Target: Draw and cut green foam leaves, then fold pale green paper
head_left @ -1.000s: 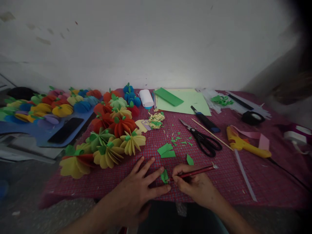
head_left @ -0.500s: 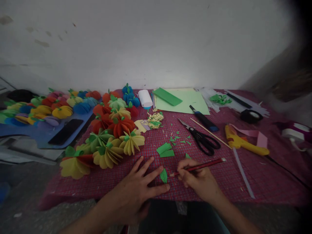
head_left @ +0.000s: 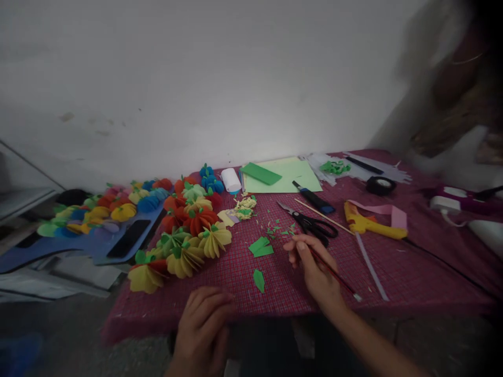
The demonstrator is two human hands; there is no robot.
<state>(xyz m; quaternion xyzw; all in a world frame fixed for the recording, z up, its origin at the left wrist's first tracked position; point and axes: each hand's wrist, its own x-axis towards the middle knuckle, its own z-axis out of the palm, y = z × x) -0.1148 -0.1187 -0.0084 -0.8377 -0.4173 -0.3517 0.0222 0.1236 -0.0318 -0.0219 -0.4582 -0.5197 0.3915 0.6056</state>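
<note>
My right hand [head_left: 316, 267] is closed around a red-and-black pencil [head_left: 334, 272], its white-capped end slanting down toward me. My left hand [head_left: 206, 319] lies at the table's front edge, fingers curled together, with nothing visible in them. Between the hands a green paper leaf [head_left: 259, 280] lies flat on the checked cloth, touched by neither. Just beyond it are green paper pieces [head_left: 261, 247] and small green scraps [head_left: 277, 229]. Black-handled scissors [head_left: 310, 222] lie past my right hand, near a wooden stick [head_left: 322, 214] and a utility knife [head_left: 314, 198].
Several paper pumpkins [head_left: 184, 256] crowd the left side; more sit on a blue board [head_left: 90, 246] with a black phone [head_left: 129, 238]. Pale green sheets [head_left: 302, 175] lie at the back. Rightward are a yellow glue gun [head_left: 373, 225], pink ribbon [head_left: 398, 217] and black tape roll [head_left: 380, 185].
My left hand has drawn back from beside the leaf to the table edge, its fingers curling. My right hand has lifted away from the leaf, tilting the pencil. The view has shifted.
</note>
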